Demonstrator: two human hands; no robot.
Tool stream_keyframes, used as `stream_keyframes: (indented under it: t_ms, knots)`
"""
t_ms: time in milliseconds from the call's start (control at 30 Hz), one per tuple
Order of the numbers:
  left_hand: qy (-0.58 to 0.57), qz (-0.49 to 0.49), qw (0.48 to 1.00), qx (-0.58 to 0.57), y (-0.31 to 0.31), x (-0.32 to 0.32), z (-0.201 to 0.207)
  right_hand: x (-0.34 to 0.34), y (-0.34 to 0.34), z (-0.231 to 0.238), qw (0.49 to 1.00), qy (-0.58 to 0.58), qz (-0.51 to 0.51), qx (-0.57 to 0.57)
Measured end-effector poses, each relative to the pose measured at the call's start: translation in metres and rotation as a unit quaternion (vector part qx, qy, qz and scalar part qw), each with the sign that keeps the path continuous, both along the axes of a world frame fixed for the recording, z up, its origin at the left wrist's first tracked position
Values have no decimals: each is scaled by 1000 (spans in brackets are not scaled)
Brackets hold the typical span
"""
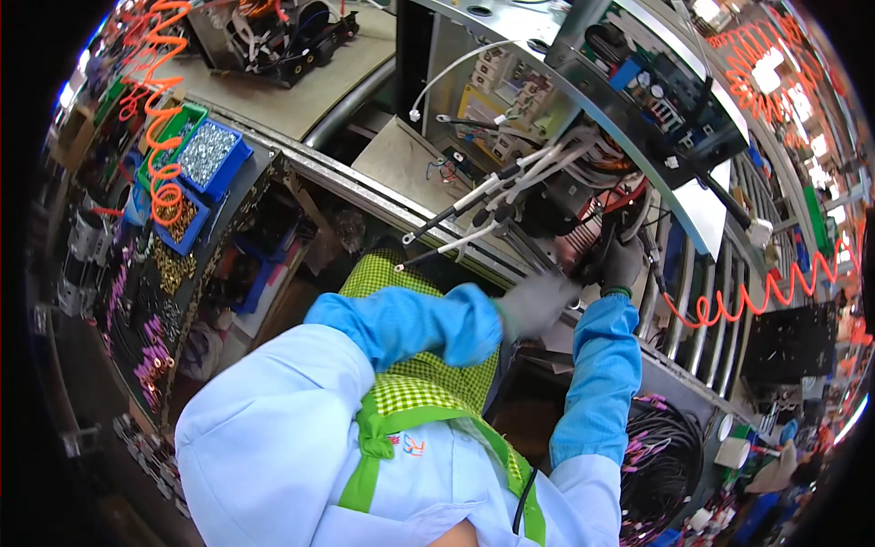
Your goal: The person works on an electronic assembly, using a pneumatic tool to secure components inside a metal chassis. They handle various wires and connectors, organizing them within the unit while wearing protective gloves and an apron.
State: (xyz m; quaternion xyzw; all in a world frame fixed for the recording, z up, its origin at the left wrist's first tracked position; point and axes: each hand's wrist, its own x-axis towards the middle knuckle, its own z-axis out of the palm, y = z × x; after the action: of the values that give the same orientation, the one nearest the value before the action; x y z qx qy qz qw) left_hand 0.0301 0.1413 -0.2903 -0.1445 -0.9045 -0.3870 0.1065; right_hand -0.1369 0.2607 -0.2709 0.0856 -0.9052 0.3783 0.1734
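My left hand [540, 304], in a grey glove, is smeared by motion at the lower front of an open metal machine housing [679, 196]. Its fingers cannot be made out. To its right, my right hand [622, 266], also gloved in grey, is closed against dark parts at the housing's lower opening. What it grips is hidden. Beside that hand hangs a slim black fitting [651, 255] on an orange coiled hose [706, 319]. White-sleeved cables [483, 193] with ring terminals stick out of the housing to the left, above a copper-coloured winding [580, 239].
A green circuit board [652, 82] sits on the housing's upper right. At left stand blue bins of screws [211, 157] and brass fittings [182, 223], with another orange coiled hose [164, 118] hanging over them. Metal rollers [697, 319] and a black cable bundle [661, 465] lie at right.
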Motion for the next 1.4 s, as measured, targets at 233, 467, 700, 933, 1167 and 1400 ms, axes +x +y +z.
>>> stream_keyframes:
  t_ms: [233, 467, 700, 933, 1167, 1400]
  knots:
    - [-12, 49, 939, -341, -24, -23, -25, -19, 17, -22, 989, 13, 48, 136]
    - [-92, 28, 902, -420, -47, -59, -28, -31, 19, -19, 987, -130, 36, 92]
    - [3, -48, 927, -372, -83, -29, -10, -52, 30, -23, 970, -202, 74, 115]
    - [-248, -71, 966, -15, -111, 64, 13, -27, 23, -28, 994, -70, 83, 32]
    - [-330, -127, 803, 480, -54, 8, -1, -17, 12, -18, 985, -62, 109, -122]
    - [-111, -178, 936, 282, -28, -32, 10, -24, 19, -23, 993, -29, 85, -72]
